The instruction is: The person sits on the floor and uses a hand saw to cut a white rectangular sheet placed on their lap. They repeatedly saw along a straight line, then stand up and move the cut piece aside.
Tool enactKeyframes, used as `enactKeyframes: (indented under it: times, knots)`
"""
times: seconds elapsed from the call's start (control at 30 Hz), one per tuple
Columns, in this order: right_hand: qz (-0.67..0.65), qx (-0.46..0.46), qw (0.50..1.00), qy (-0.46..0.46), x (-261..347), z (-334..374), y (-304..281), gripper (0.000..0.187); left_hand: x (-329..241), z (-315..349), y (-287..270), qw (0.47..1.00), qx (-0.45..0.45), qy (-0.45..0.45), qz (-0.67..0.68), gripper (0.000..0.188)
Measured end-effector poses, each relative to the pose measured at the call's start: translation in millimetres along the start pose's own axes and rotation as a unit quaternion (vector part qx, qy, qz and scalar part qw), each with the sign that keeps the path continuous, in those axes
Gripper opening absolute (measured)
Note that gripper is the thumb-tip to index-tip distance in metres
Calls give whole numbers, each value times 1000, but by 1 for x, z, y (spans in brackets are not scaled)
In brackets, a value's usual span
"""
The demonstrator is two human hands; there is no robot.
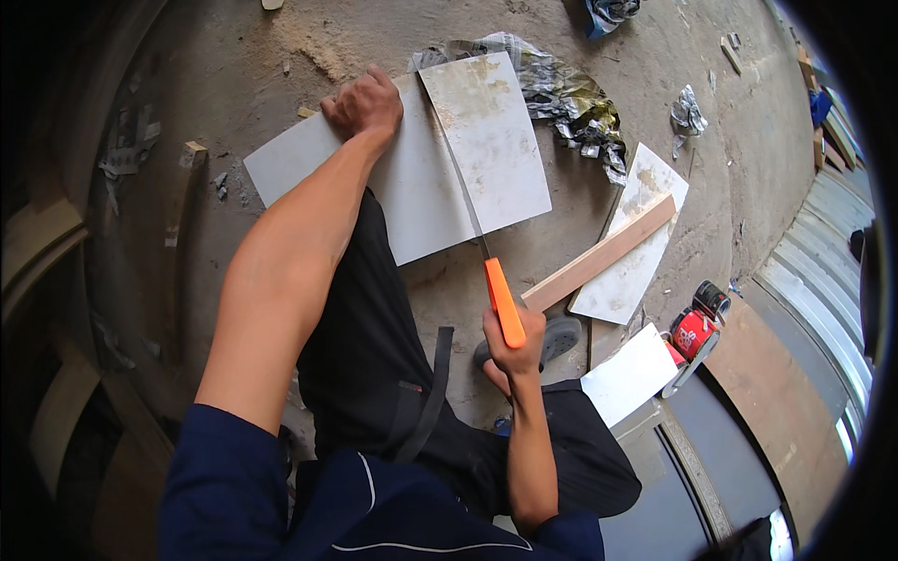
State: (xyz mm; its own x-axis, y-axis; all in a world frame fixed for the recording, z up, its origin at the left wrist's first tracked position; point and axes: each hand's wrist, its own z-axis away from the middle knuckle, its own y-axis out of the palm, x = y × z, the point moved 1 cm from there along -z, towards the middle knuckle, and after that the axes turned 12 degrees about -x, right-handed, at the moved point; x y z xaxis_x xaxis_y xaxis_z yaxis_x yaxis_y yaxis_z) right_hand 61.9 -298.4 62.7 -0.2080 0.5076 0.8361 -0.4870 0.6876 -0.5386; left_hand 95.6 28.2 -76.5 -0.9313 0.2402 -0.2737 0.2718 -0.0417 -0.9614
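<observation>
A white board (412,201) lies across my bent leg, its surface stained brown on the right part. My left hand (363,105) is closed at the board's far edge, its fingers curled and partly hidden. In my right hand (516,338) is the orange handle of a handsaw (504,304). The thin blade, seen nearly edge-on, runs from the handle across the board to its far edge. Some pale dust shows beside the blade near the far end. How deep the blade sits in the board I cannot tell.
To the right, a wooden strip (599,252) rests on a smaller white offcut (627,290). Crumpled foil (585,112) lies beyond the board. A red-and-black power tool (694,332) stands at the right beside a white panel piece (631,374). Sawdust (313,47) covers the floor at the far left.
</observation>
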Motion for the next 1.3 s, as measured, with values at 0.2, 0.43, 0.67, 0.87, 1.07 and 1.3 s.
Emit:
enactKeyframes:
  times: [0.2, 0.43, 0.67, 0.87, 1.07, 1.3]
  knots:
    - [16, 18, 999, 38, 23, -56, 16, 16, -2, -1, 7, 999, 43, 9, 5, 62]
    - [27, 25, 995, 95, 71, -36, -9, 19, -5, 1, 1, 1000, 20, -1, 2, 61]
    - [63, 17, 991, 116, 70, -78, 27, 19, -9, 4, 0, 999, 36, 13, 0, 59]
    - [28, 13, 994, 105, 101, -23, -20, 17, -3, 3, 1, 1000, -2, 9, -10, 59]
    - [61, 31, 992, 109, 77, -83, 23, 17, -10, 3, 6, 1000, 17, 22, -6, 64]
    - [3, 10, 992, 124, 93, -9, -32, 15, 1, 0, 10, 999, 8, 16, -31, 62]
